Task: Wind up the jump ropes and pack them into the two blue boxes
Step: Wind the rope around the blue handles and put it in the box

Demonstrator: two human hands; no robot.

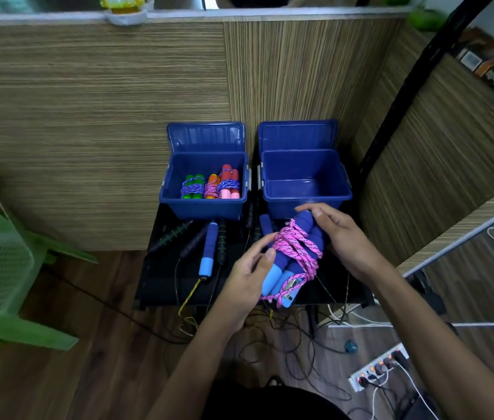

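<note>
Both forearms reach in from bottom of view, meeting just in front of the right blue box (306, 183). Left hand (250, 269) sits palm-in at the bundle's left side, thumb pressed on the handles, fingers curled behind: grip closed on the wound rope bundle (292, 256). Right hand (341, 234) comes over from the right, fingers bent round the far handle ends, grip also holding the bundle. Bundle = blue foam handles w/ light-blue ends, pink braided cord wrapped round the middle, held above the black counter (160, 280), near the right box's front wall.

Right box open, lid up, nothing visible inside. Left blue box (206, 189) open too, w/ three wound ropes (210, 186): green, orange, red/pink handles.

Loose ropes on counter: one blue handle (209, 248) plain; dark handles beside it hard to separate from the black top. Cords trail off the front edge to the floor in a tangle, can't tell which is which. Left fingertips hidden behind bundle. Printed box upper right: writing blurred, unreadable.
</note>
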